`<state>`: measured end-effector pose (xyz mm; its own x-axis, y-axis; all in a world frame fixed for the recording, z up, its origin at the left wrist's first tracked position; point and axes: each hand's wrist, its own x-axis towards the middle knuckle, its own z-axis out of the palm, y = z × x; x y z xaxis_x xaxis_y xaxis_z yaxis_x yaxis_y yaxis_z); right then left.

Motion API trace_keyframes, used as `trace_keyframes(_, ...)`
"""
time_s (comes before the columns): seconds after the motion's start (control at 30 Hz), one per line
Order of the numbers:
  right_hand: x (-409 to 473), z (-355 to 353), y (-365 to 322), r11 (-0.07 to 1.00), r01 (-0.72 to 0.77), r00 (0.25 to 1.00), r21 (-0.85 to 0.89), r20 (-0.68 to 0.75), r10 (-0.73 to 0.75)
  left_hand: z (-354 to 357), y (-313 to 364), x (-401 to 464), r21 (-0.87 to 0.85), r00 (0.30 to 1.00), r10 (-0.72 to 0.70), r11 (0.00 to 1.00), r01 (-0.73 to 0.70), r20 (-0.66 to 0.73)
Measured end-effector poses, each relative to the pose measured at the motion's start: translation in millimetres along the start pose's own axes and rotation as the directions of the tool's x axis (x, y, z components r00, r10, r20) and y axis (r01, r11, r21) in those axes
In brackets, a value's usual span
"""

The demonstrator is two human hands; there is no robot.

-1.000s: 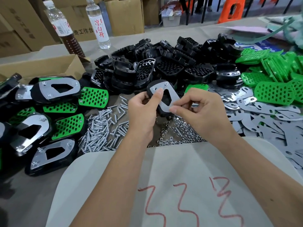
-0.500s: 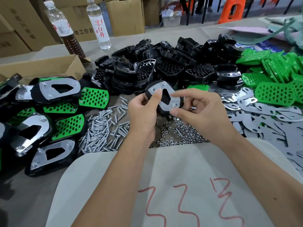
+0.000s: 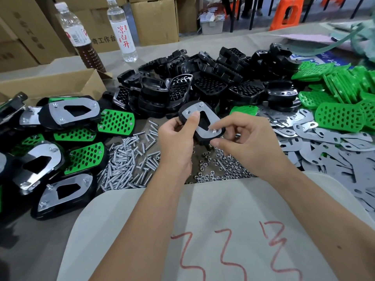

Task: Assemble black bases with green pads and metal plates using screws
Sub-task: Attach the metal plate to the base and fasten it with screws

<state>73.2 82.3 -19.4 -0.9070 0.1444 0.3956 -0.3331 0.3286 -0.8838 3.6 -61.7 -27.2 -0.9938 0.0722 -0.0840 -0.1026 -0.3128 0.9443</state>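
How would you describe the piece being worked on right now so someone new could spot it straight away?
Start at the big heap of black bases at the back of the table, then drop to the two hands in front of it. The left hand grips one black base with a metal plate on top, while the right hand works at its near corner. It is the only assembly off the table.

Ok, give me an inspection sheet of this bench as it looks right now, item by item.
Surface: grey table, pale sheet with red marks at near edge.
Job's things: held base with metal plate; black bases; green pads; loose plates; screws; nuts; finished units.
Clutter: two bottles, open carton.
Grippers: left hand grips the base; right hand works at its near screw.
Cables: nothing seen.
Surroundings: stacked boxes, orange stool.
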Motion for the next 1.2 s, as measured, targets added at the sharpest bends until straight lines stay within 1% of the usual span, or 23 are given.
trace_keyframes(0.1,0.0,-0.2,0.1,1.000,-0.002,1.000,-0.003,-0.020,0.002,0.4,-0.5,-0.1,-0.001,1.000,0.004,1.000,-0.004,-0.008)
trace_keyframes(0.27,-1.0,-0.1,0.6,1.000,-0.013,1.000,-0.017,0.002,0.014,0.3,0.1,-1.2,0.008,1.000,0.011,1.000,-0.011,0.001)
trace_keyframes(0.4,-0.8,0.3,-1.5,1.000,0.014,1.000,0.008,-0.022,-0.014,-0.3,3.0,-2.9,0.005,1.000,0.004,1.000,-0.004,0.007)
trace_keyframes(0.53,-0.1,-1.2,-0.8,1.000,0.019,0.998,0.015,-0.066,-0.018,-2.1,7.5,-8.8,0.051,0.987,0.016,0.998,-0.024,0.160)
trace_keyframes(0.67,0.5,0.0,0.8,0.999,0.003,0.996,0.034,-0.088,0.000,-1.9,10.3,-11.9,0.031,0.946,0.024,0.999,-0.036,0.325)
trace_keyframes(0.73,0.5,0.9,1.5,1.000,-0.003,0.993,0.025,-0.114,0.006,-1.5,10.4,-12.4,0.026,0.933,0.030,0.999,-0.042,0.359)
trace_keyframes(0.8,0.2,2.5,1.7,0.998,0.013,0.994,-0.054,-0.108,-0.019,-0.8,8.8,-12.9,0.024,0.939,0.056,0.997,-0.069,0.340)
trace_keyframes(0.83,0.5,3.3,1.4,0.989,0.045,0.995,-0.138,-0.085,-0.057,-0.3,7.9,-13.3,0.026,0.943,0.073,0.996,-0.086,0.324)
trace_keyframes(0.93,3.1,2.6,-3.5,0.895,0.137,0.990,-0.424,0.025,-0.139,0.9,5.7,-14.7,0.024,0.951,0.103,0.993,-0.115,0.292)
trace_keyframes(1.0,4.1,-0.1,-7.4,0.821,0.181,0.983,-0.541,0.094,-0.155,1.2,5.4,-14.9,0.032,0.955,0.111,0.992,-0.124,0.276)
trace_keyframes(1.1,2.8,-1.5,-12.6,0.723,0.214,0.977,-0.658,0.144,-0.158,1.5,6.2,-14.2,0.036,0.958,0.103,0.993,-0.117,0.267)
trace_keyframes(1.2,1.6,1.4,-17.2,0.681,0.205,0.979,-0.703,0.150,-0.140,1.9,7.1,-14.7,0.031,0.961,0.107,0.992,-0.119,0.256)
